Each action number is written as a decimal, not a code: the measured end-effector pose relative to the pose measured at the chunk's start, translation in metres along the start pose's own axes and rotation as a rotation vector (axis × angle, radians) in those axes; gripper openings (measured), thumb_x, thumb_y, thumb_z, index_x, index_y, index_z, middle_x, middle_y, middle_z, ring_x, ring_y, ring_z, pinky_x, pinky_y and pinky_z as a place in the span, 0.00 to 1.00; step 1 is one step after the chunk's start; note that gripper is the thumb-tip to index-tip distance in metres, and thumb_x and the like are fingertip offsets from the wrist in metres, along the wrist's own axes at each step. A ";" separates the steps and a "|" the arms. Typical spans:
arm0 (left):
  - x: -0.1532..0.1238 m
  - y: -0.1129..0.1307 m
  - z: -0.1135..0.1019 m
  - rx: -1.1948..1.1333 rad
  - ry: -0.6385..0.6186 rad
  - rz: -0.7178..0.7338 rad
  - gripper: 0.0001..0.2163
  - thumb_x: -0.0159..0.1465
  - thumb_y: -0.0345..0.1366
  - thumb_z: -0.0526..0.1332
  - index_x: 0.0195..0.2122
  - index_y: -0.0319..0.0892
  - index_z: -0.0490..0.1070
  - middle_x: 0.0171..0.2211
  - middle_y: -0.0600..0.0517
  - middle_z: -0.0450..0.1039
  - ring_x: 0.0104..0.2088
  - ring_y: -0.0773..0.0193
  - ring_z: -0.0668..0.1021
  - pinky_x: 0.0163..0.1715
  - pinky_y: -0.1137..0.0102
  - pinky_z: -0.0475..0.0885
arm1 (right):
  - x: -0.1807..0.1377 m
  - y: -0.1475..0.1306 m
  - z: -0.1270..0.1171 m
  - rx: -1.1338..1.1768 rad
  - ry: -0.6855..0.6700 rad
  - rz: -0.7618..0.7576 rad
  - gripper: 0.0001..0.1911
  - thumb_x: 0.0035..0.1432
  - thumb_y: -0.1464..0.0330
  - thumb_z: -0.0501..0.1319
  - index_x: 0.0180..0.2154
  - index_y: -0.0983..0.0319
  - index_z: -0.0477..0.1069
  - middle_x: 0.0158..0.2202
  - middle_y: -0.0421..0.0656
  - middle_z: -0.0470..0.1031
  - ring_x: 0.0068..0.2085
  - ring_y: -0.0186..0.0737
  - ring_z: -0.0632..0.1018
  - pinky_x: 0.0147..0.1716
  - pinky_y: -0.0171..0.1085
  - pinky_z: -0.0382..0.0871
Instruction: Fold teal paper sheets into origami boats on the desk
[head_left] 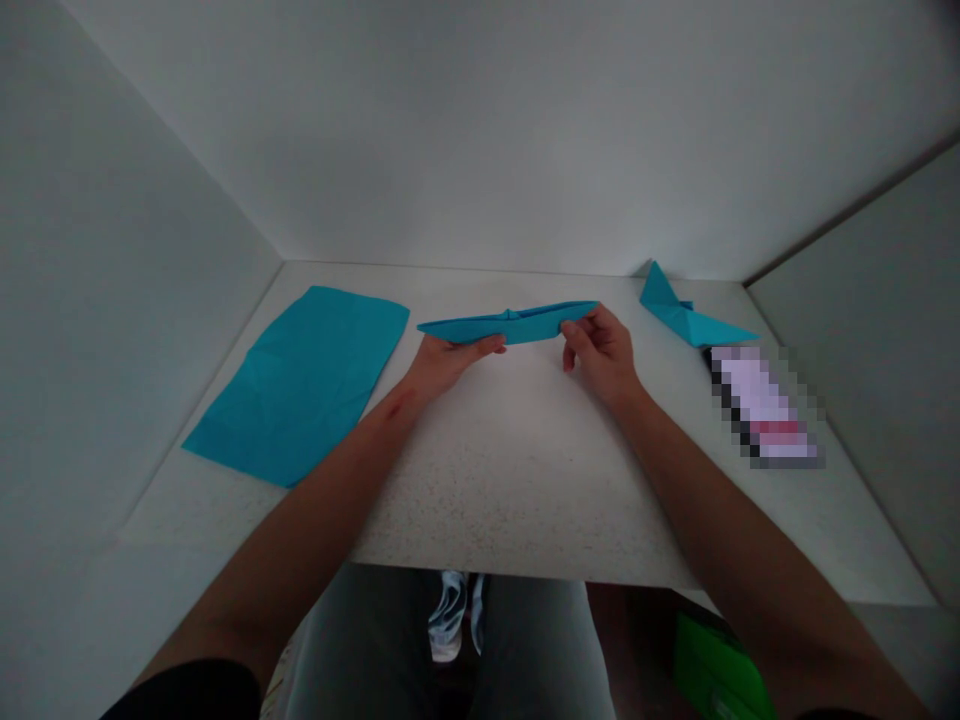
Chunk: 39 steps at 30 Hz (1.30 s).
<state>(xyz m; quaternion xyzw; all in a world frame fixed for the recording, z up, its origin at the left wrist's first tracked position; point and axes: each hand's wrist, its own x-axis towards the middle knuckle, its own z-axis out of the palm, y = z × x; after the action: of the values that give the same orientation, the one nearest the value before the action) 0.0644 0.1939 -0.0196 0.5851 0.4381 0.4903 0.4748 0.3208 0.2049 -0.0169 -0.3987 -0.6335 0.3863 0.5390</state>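
Note:
A folded blue paper boat (pixel 517 326), long and narrow with pointed ends, is held level above the white tabletop between both hands. My left hand (pixel 448 362) grips it from below near its left end, thumb along the near side. My right hand (pixel 600 350) pinches the right part, with thumb and fingers on the near side and at the tip. The fingers behind the paper are hidden. A second blue folded paper piece (pixel 686 315), with one upright point, rests at the back right of the table.
At the left lies a creased blue paper sheet (pixel 307 385). A blurred-out phone (pixel 765 405) lies at the right, close to the folded piece. White walls (pixel 480 130) enclose the tabletop (pixel 510 480) at the back and sides. Below the edge is a green object (pixel 716 665).

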 end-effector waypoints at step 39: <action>0.007 -0.007 -0.016 0.329 0.235 0.070 0.19 0.71 0.56 0.64 0.53 0.50 0.77 0.45 0.47 0.79 0.39 0.56 0.80 0.35 0.64 0.73 | 0.009 -0.026 -0.142 -0.937 -0.098 -0.086 0.24 0.75 0.49 0.59 0.42 0.57 0.86 0.49 0.50 0.81 0.51 0.50 0.79 0.57 0.50 0.72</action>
<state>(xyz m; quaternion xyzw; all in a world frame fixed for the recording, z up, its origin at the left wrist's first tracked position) 0.0494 0.2044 -0.0243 0.6083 0.5440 0.4933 0.3012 0.4578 0.2120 0.0275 -0.5535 -0.7802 0.0544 0.2863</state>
